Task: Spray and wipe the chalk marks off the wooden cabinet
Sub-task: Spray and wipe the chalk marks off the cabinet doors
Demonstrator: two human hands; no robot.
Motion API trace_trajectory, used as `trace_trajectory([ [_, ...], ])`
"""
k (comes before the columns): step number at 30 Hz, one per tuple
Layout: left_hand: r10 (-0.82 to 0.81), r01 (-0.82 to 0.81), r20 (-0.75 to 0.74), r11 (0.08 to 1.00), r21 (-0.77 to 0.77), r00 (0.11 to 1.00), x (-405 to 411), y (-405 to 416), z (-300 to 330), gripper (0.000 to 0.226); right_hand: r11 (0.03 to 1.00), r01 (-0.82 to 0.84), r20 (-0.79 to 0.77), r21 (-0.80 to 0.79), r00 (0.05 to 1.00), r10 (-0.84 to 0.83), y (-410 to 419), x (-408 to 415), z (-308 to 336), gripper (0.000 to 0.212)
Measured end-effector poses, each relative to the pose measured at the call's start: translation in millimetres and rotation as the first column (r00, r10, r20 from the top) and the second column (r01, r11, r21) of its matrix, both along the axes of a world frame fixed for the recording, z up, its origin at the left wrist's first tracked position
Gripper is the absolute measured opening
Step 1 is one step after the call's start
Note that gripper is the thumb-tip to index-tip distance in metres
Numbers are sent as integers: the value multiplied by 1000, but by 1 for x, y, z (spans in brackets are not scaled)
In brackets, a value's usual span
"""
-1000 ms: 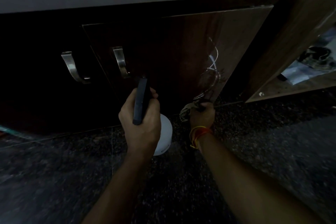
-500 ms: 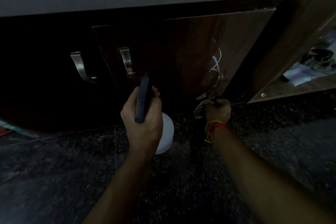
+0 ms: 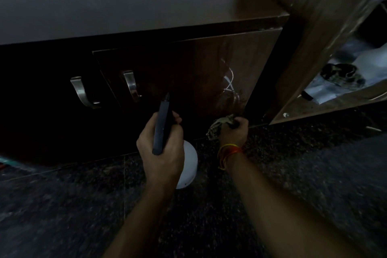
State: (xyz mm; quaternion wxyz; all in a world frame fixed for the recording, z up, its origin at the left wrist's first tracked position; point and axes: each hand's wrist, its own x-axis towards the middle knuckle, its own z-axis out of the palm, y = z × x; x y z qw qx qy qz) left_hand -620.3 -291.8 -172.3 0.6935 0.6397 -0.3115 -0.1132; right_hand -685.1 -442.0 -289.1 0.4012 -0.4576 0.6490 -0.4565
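Note:
White chalk marks show on the right part of the dark wooden cabinet door; below them the wood looks wet and smeared. My left hand grips a white spray bottle with a dark spray head, nozzle pointing at the door. My right hand grips a crumpled patterned cloth low at the door's bottom right corner, just under the marks.
Two metal handles sit on the cabinet doors to the left. A lighter wooden shelf unit stands at the right, holding papers and a dark object. The floor is dark speckled stone.
My right hand with the cloth has shifted rightward along the bottom of the door, then slightly up. The left hand keeps the bottle in about the same place.

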Motion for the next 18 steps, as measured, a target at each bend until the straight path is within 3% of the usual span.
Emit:
trace_trajectory([
  [3,-6,6,8,1000,3,1000,0,-1,1,15,999,47,43,19,998,-48,-1,8,11,35],
  [9,-22,22,18,1000,-4,1000,1,-5,6,8,977,127,113,-168,988,-109,9,16,25,32],
  [15,-2,3,27,1000,-17,1000,3,-2,5,11,998,14,4,60,1000,-14,11,8,11,33],
  [18,10,-10,25,1000,-14,1000,4,-1,7,11,996,79,40,48,996,-81,4,12,26,27],
])
